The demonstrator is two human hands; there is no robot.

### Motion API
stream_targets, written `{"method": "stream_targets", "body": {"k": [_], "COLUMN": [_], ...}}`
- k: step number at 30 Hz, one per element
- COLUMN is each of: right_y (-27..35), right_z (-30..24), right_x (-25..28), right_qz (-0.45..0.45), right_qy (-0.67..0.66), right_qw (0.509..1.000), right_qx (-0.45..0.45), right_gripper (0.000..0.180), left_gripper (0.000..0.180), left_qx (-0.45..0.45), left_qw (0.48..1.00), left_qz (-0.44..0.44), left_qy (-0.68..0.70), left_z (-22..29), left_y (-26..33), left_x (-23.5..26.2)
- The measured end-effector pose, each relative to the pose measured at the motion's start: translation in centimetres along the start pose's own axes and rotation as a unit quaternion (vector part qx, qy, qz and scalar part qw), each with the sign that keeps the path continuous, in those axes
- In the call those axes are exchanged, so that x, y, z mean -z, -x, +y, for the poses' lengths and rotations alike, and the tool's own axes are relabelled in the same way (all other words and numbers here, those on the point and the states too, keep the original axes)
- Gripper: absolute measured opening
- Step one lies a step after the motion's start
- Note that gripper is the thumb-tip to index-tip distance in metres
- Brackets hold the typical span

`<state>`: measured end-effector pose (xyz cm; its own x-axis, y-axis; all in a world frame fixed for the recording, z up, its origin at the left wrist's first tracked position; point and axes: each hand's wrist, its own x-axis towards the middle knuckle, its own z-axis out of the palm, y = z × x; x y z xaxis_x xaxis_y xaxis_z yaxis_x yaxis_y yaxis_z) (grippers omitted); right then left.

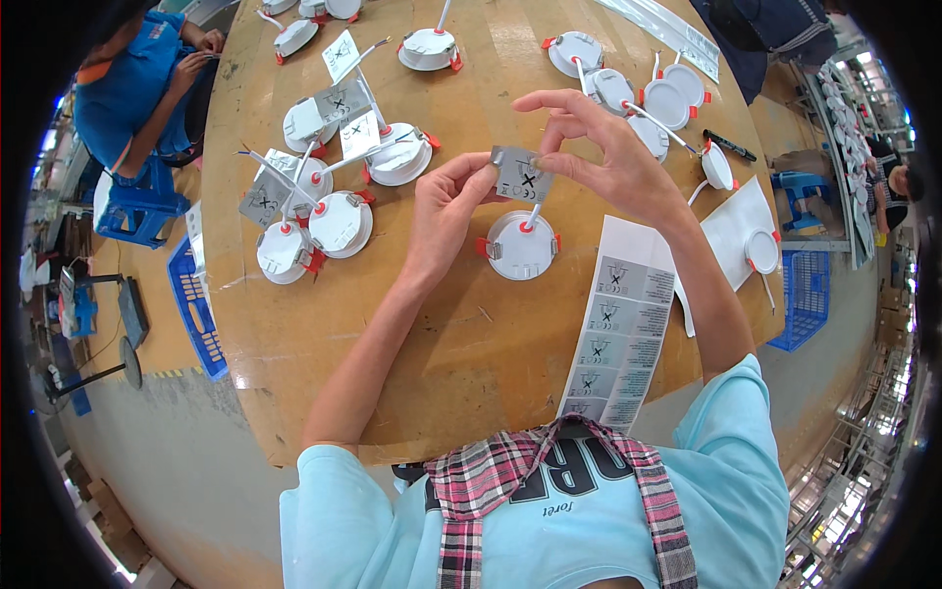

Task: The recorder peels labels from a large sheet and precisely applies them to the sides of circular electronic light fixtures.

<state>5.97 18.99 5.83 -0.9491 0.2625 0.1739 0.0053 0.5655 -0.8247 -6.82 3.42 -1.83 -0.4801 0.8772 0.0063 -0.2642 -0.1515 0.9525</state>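
Observation:
A small silver printed label (520, 177) is pinched at its left edge between the thumb and finger of my left hand (446, 211). My right hand (623, 162) grips the label's right edge by thumb and forefinger, its other fingers raised. Below the label, a round white downlight (522, 253) with red spring clips lies on the table; its white cable rises to the label. A strip of silver labels (631, 294) runs from beside my right forearm toward the table's near edge.
Several downlights (340, 224) with label flags on their cables stand at the left of the wooden table (392, 314). More downlights (667, 103) and a black marker (729, 145) lie at the right. A blue crate (196, 309) stands beside the table; a co-worker (132, 98) sits at the far left.

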Motion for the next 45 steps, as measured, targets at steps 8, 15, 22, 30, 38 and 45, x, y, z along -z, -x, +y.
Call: {"method": "stream_targets", "body": {"k": [8,15,22,30,38,45], "right_y": [-0.2,-0.2,-0.3,-0.2,-0.3,-0.2], "right_z": [0.0,-0.3,-0.1,-0.4,0.1,0.2], "right_x": [-0.3,-0.4,-0.3,-0.2,-0.4,-0.6], "right_qz": [0.009,0.011,0.011,0.006,0.018,0.020], "right_qy": [0.079,0.094,0.095,0.086,0.081,0.060], "right_qw": [0.996,0.995,0.995,0.996,0.996,0.998], "right_qx": [0.028,0.015,0.019,0.002,0.014,0.001], "right_gripper": [0.049,0.049,0.047,0.045,0.050,0.044], "left_gripper": [0.030,0.029,0.028,0.028,0.027,0.027], "left_qx": [0.004,-0.002,-0.011,-0.023,-0.018,-0.023], "left_qw": [1.000,0.999,0.999,0.998,0.999,0.998], "left_qz": [-0.028,-0.040,-0.043,-0.051,-0.043,-0.046], "left_qy": [-0.011,-0.021,-0.024,-0.024,-0.023,-0.025], "left_z": [0.6,1.4,1.3,1.3,1.3,1.4], "left_y": [0.1,0.2,0.2,0.2,0.1,0.2], "left_x": [0.1,-0.3,-0.3,-0.3,-0.3,-0.3]}}
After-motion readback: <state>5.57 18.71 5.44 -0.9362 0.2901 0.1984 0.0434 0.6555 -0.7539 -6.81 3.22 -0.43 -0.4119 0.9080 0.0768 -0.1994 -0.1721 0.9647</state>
